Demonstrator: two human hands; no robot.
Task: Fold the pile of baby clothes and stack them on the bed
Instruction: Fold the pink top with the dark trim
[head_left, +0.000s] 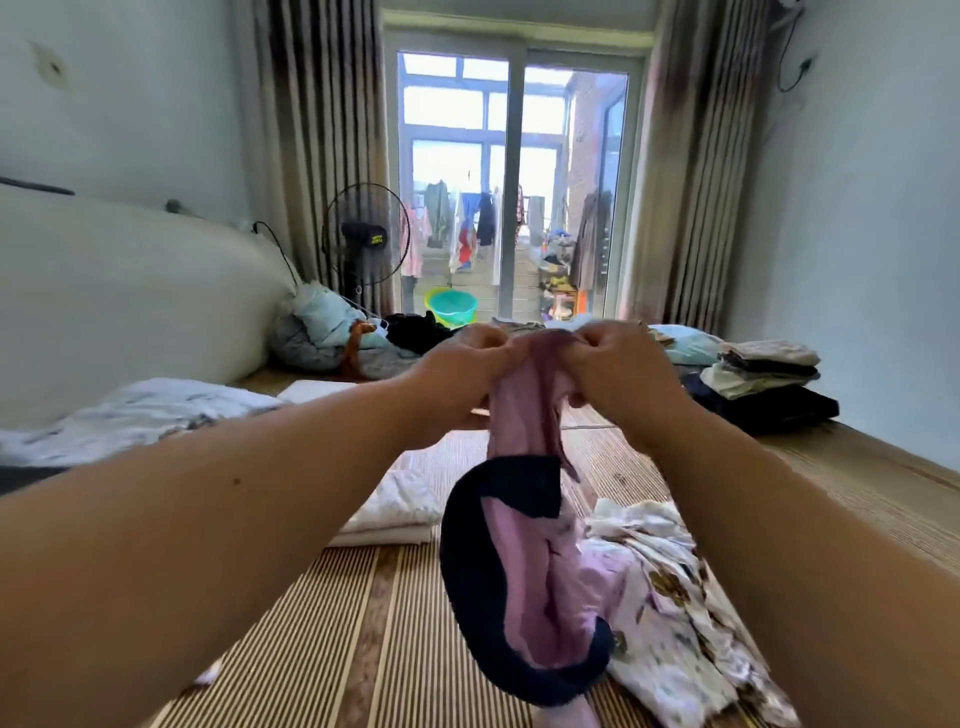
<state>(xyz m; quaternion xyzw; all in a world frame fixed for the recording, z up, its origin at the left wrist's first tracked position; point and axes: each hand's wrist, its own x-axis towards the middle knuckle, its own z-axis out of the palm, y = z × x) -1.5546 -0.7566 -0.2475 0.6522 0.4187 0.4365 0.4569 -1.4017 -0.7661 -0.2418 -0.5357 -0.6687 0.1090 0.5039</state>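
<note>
Garment in hand: a pink piece (524, 561) with dark navy trim, held up above the bed (311, 623) and clear of its striped mat. Both the left hand (460, 376) and the right hand (621, 371) sit close together at the top edge, fingers (597, 338) curled and clamped on the cloth in a pinch. The rest hangs free and twisted.

On the bed, an unfolded pile (670, 587) lies just beside the right forearm. A folded stack (761, 371) sits well apart at the far right.

Assessment: the step in hand appears to be opening the piece out before folding.

Recommended: slide the hands apart along the top edge until it hangs flat. Shake out the twist, then lay it on bare mat, not over the pile.

Risk: the soft cloth will likely bunch if folded while twisted.
</note>
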